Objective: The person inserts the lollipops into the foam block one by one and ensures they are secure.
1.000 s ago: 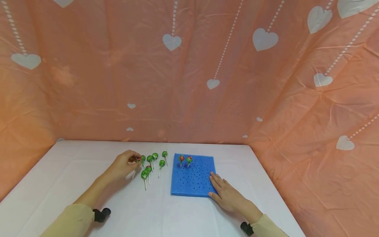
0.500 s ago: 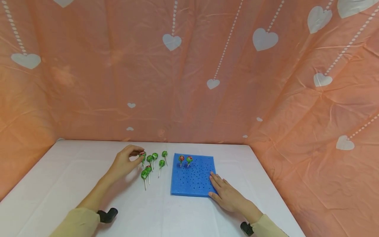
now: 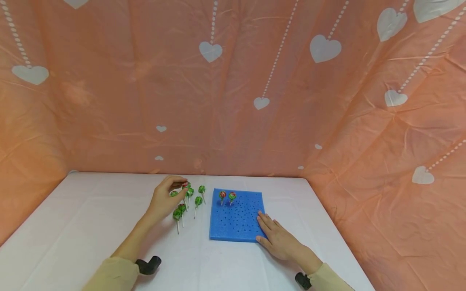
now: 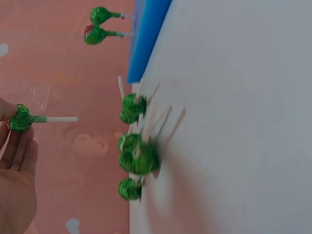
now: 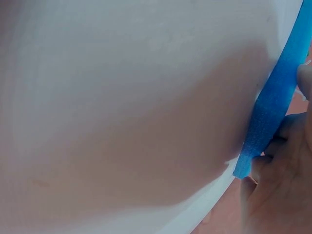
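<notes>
From my head view, I see the left hand (image 3: pixel 165 201) pinching a green-wrapped, round lollipop with a white stick (image 4: pixel 20 118) between thumb and fingertips. My left wrist view shows this lollipop held in the air above the table, its stick pointing down toward the tabletop. Just below and around that hand, a loose group of matching green lollipops (image 3: pixel 198 201) lies on the white-covered table (image 3: pixel 189 262), most of their sticks toward the person. To the right of the group sits a flat, square blue foam block dotted with small holes (image 3: pixel 233 224). Two red-and-green lollipops (image 3: pixel 232 196) stand upright, side by side, near its far left corner. I see the right hand (image 3: pixel 281 241) resting on the block's near right edge, fingers extended and thumb spread apart.
</notes>
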`<state>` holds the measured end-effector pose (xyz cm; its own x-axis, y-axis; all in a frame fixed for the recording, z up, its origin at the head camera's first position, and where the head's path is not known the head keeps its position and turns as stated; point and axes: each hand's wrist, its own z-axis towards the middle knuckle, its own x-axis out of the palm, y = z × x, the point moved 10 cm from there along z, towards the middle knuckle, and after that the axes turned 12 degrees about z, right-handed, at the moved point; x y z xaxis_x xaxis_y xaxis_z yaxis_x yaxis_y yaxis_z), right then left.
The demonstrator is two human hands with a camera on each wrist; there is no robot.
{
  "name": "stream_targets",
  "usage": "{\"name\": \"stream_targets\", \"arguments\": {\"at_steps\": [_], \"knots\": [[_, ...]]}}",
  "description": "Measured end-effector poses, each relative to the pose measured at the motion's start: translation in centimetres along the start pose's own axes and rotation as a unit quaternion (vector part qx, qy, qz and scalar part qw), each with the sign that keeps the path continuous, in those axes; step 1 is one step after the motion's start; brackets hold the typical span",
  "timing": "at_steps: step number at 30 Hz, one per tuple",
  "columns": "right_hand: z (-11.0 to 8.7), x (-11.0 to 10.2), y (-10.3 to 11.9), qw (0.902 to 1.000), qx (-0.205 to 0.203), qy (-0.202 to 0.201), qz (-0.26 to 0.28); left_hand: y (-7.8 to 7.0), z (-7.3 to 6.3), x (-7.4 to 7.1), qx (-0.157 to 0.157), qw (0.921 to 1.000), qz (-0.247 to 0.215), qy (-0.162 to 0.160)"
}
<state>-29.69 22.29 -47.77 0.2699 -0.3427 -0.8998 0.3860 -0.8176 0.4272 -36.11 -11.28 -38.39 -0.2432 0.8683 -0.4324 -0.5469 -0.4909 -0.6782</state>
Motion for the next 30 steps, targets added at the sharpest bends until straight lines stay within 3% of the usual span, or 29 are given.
{"name": "stream_targets", "arguments": {"at_steps": [20, 30], "knots": [[0.1, 0.2, -0.1, 0.9998, -0.014, -0.007, -0.009, -2.2, -0.1, 5.2, 0.027, 0.9959, -0.086, 0.011], [0.1, -0.1, 0.2, 0.9998, -0.017, -0.007, -0.004, -3.4, 0.7, 7.6, 0.036, 0.9952, -0.082, 0.039]]}}
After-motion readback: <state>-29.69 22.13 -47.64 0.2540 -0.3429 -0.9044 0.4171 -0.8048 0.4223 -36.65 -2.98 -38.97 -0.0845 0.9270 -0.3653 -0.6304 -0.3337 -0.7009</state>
